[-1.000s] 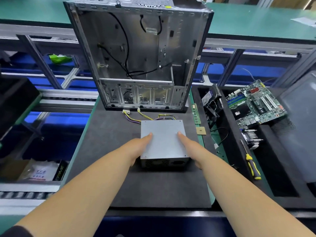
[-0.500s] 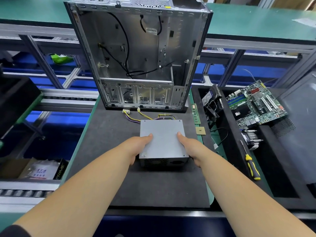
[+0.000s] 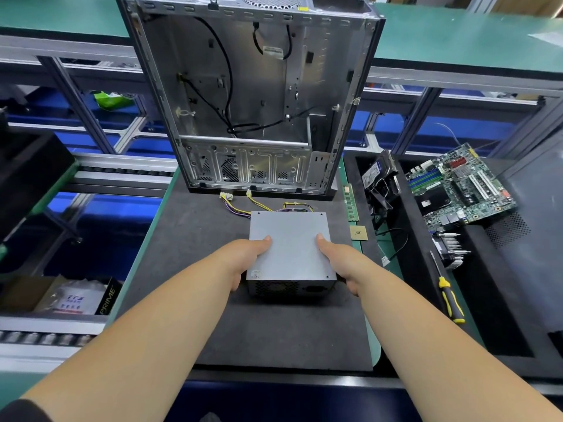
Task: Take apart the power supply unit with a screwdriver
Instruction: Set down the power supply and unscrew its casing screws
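- Power supply unit [image 3: 291,248]: a grey metal box lying flat on the dark foam mat [image 3: 213,315] of the work surface, near the middle, with its vented face turned to the near side and its wire bundle [image 3: 259,205] trailing off the far edge.
- Left hand [image 3: 243,260]: grips the left flank of the unit, thumb laid on the top plate, fingers curled down the side.
- Right hand [image 3: 341,263]: holds the right flank in the same manner, thumb on top, fingers wrapped over the edge and mostly hidden.
- Step in hand, as judged: positioning the unit for opening; no screw appears to be out, and small screw heads show at the corners of the top plate.
- Screwdriver [image 3: 447,295]: yellow-and-black handle, lying untouched in the black tray to the right, well apart from the unit. The next move likely calls for the right hand to let go and reach for it while the left steadies the box.
- Computer case [image 3: 249,95]: stands open just beyond the wires, limiting room on the far side.
- Memory module [image 3: 350,202] and processor chip [image 3: 358,233]: lie just right of the unit, near the mat's right edge.
- Motherboard [image 3: 460,187]: rests far right in the tray.
- Open mat lies to the near side and the left.
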Demonstrator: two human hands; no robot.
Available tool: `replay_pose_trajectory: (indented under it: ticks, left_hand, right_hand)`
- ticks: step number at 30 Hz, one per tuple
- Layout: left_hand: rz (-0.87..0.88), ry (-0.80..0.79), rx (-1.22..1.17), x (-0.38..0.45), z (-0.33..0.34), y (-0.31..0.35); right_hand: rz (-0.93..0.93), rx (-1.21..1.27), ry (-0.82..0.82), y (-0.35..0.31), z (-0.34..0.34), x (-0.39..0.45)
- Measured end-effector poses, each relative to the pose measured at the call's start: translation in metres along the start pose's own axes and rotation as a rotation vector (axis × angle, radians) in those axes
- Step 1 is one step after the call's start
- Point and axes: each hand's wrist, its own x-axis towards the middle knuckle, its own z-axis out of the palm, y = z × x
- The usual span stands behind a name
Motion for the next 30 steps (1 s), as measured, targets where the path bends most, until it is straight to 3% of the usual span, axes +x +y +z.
replay_pose_trajectory:
  ticks: [18, 30]
  left_hand:
    - [-0.013, 0.049, 0.276, -0.010, 0.004, 0.011]
    - [-0.080, 0.014, 0.112, -0.002, 0.006, 0.018]
  right_hand:
    - [0.073, -0.070, -0.046, -0.018, 0.000, -0.015]
    - [0.123, 0.098, -0.068, -0.023, 0.001, -0.007]
